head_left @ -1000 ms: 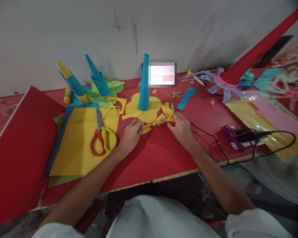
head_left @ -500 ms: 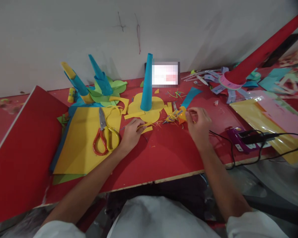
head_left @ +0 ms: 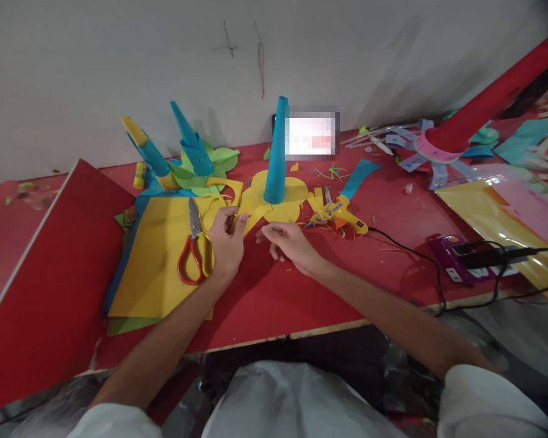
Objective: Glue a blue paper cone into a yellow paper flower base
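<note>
My left hand [head_left: 226,243] is raised a little off the red table [head_left: 296,292], its fingers closed in a pinch on a yellow paper strip [head_left: 248,220]. Just right of it is my right hand [head_left: 288,242], fingers loosely apart and empty, the index tip close to the strip. A yellow glue gun [head_left: 349,217] lies on the table to the right of that hand, with a black cord [head_left: 411,252] trailing off it. Behind the hands a blue paper cone [head_left: 276,152] stands on a yellow flower shape [head_left: 285,204].
Red-and-yellow scissors [head_left: 192,246] lie on a yellow sheet [head_left: 150,267] to the left, beside a red board [head_left: 45,274]. Two more blue cones [head_left: 189,146] stand on green petals at the back. A purple power strip [head_left: 456,258], plastic-wrapped paper [head_left: 497,213] and a long red cone [head_left: 488,100] are on the right.
My right hand let go of the glue gun, which now lies on the table, and moved left toward my left hand. My left hand lifted with the yellow strip.
</note>
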Available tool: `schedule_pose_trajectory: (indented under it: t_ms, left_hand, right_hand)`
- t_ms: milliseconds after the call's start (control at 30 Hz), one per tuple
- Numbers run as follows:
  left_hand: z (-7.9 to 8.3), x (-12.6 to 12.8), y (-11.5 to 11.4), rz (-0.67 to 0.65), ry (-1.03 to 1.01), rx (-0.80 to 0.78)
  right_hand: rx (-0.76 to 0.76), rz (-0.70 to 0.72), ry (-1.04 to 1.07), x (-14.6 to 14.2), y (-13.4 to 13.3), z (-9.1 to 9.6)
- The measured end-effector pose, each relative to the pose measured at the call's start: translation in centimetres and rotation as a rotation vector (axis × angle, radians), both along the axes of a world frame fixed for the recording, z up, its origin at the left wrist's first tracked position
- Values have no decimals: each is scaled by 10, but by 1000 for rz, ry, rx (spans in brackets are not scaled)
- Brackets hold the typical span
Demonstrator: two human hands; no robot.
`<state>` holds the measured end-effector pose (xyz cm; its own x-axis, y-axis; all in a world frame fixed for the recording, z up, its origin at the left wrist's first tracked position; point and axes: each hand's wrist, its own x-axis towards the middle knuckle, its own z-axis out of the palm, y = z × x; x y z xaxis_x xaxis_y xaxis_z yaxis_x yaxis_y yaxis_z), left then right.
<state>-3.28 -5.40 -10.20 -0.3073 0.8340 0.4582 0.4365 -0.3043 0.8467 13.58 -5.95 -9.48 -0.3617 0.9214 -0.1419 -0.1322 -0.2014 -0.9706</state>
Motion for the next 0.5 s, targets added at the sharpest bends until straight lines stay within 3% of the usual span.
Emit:
schedule_pose_trajectory:
  t_ms: [200,500]
  left_hand:
    - [0,11,-8,-72,-19,-51]
    - [-1,17,-10,-202,41,-59]
  right_hand:
    - [-52,-107,161,-13,-2,1]
    - [-73,-178,172,-11,0,0]
